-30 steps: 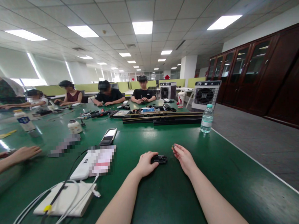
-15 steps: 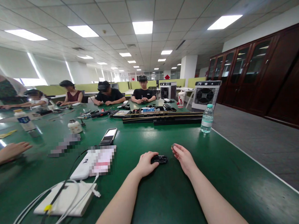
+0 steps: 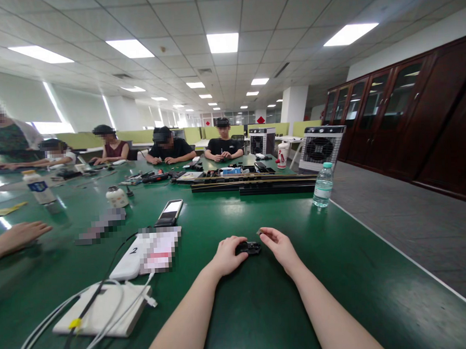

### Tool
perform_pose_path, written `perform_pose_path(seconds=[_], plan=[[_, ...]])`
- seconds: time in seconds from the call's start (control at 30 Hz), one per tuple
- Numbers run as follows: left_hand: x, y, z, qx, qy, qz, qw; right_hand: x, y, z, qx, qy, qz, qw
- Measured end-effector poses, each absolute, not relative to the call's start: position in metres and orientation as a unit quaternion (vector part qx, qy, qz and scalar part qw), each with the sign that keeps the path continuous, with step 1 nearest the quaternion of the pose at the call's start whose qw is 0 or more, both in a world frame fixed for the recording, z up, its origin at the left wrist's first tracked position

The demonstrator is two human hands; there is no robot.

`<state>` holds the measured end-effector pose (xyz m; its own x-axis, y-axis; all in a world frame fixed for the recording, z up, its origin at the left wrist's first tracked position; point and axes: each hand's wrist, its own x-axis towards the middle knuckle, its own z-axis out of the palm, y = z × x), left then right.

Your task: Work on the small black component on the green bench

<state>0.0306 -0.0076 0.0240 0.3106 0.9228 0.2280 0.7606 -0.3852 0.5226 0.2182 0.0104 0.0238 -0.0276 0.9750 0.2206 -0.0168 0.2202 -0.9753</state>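
Observation:
A small black plastic casing [image 3: 253,248] with an uneven, open-looking top lies on the green table [image 3: 235,216] in front of me. My left hand [image 3: 229,254] is wrapped round its left end, with the thumb on the near side and the fingers on the far side. Just to the right of the casing, my right hand [image 3: 278,245] pinches a small greyish piece [image 3: 259,232] between thumb and fingertips. That piece is too small to name. It is held slightly above the casing's right end, apart from it.
Left of my forearm are a white power bank [image 3: 103,311] with cables, a white box [image 3: 131,258] and a phone [image 3: 170,211]. A water bottle [image 3: 322,185] stands at the right edge. Black bars [image 3: 257,183] lie across the far side. A co-worker's hand [image 3: 21,237] rests at left.
My right hand has moved left with the small piece, closer to the black casing. My left hand and the casing have stayed in place.

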Motion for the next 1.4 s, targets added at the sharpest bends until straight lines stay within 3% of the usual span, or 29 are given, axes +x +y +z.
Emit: perform_pose_path(seconds=[0.57,1.07,1.4], plan=[[0.031,-0.006,0.019,0.793,0.528,0.261,0.153,0.217,-0.001,0.020,-0.453,-0.778,0.233,0.368],[0.031,-0.006,0.019,0.794,0.530,0.256,0.151,0.222,0.003,0.017,-0.449,-0.729,0.335,0.394],[0.031,-0.005,0.018,0.786,0.539,0.261,0.152,0.221,0.004,0.017,-0.466,-0.723,0.341,0.379]])
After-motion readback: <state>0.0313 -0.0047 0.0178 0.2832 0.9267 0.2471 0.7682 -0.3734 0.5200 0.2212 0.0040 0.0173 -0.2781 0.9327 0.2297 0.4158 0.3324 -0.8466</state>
